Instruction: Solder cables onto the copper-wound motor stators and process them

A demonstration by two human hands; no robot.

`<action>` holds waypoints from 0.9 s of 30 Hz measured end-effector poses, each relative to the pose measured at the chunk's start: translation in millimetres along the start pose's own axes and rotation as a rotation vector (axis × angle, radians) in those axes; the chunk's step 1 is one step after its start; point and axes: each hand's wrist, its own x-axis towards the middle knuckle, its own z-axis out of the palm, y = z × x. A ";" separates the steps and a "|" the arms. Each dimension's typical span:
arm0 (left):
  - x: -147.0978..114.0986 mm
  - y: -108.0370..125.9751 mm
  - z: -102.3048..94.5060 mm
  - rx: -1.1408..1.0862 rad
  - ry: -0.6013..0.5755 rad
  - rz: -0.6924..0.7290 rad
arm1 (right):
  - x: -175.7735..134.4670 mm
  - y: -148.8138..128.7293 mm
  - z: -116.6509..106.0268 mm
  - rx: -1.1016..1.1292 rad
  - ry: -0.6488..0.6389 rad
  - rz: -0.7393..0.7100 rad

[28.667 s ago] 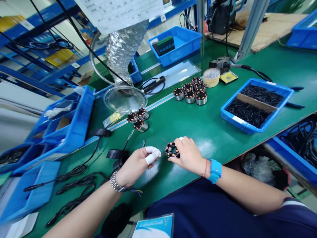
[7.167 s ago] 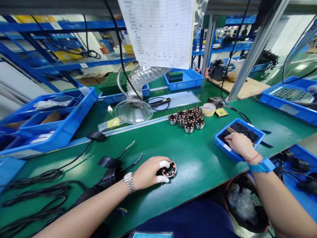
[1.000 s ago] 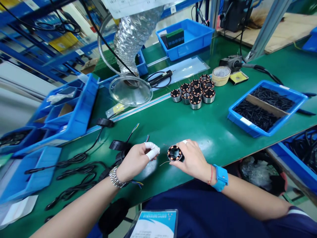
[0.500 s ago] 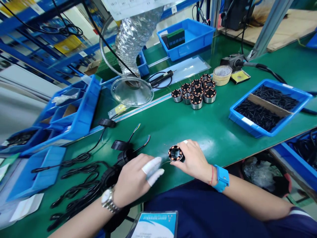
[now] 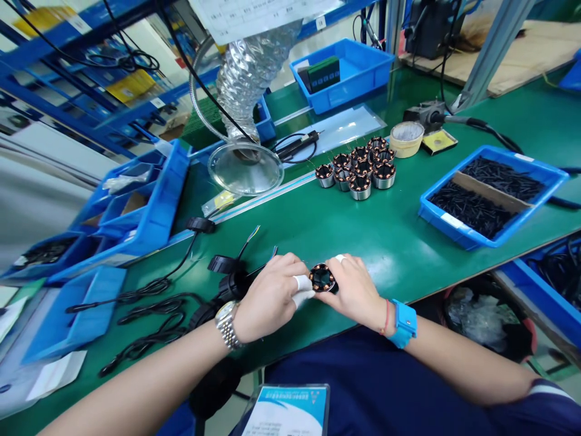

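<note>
A motor stator (image 5: 322, 278) with copper windings around its ring is held by my right hand (image 5: 351, 289) near the table's front edge. The thumb and fingers of that hand grip its right side. My left hand (image 5: 275, 295), with white finger cots on two fingers, is at the stator's left side. Its fingers are pinched together; a thin winding wire may be between them, but I cannot make it out. Several more stators (image 5: 361, 187) stand grouped farther back. Left of my left hand lie black round caps (image 5: 222, 264) with cables, their coloured wire ends bare.
A divided blue tray (image 5: 492, 197) of short black tubes stands at the right. Behind are a fume hood (image 5: 246, 169), a tape roll (image 5: 407, 139), a soldering sponge (image 5: 439, 140) and a blue bin (image 5: 342, 72). Black cables (image 5: 157, 333) and blue bins (image 5: 72, 312) occupy the left.
My left hand has moved right, up to the stator, and its extended fingers have closed into a pinch. My right hand still holds the stator in nearly the same place.
</note>
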 end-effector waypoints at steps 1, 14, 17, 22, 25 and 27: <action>-0.9 -0.4 1.3 -0.026 0.002 -0.035 | -0.1 -0.5 -0.2 -0.002 0.001 0.000; -43.1 -9.5 -15.8 -0.121 0.154 -0.323 | -0.2 -1.2 -0.7 0.019 -0.018 0.007; -48.8 -10.0 3.7 -0.122 0.110 -0.350 | -1.8 0.7 -3.3 0.041 -0.017 0.006; -64.3 -14.4 5.1 -0.117 0.173 -0.392 | 23.2 18.4 -12.0 0.038 0.021 0.048; -83.8 -19.4 -4.2 -0.124 0.176 -0.399 | 61.2 31.5 -16.4 -0.038 0.066 0.120; -104.5 -23.5 -11.2 -0.121 0.110 -0.356 | 89.4 37.9 -17.3 -0.089 0.108 0.166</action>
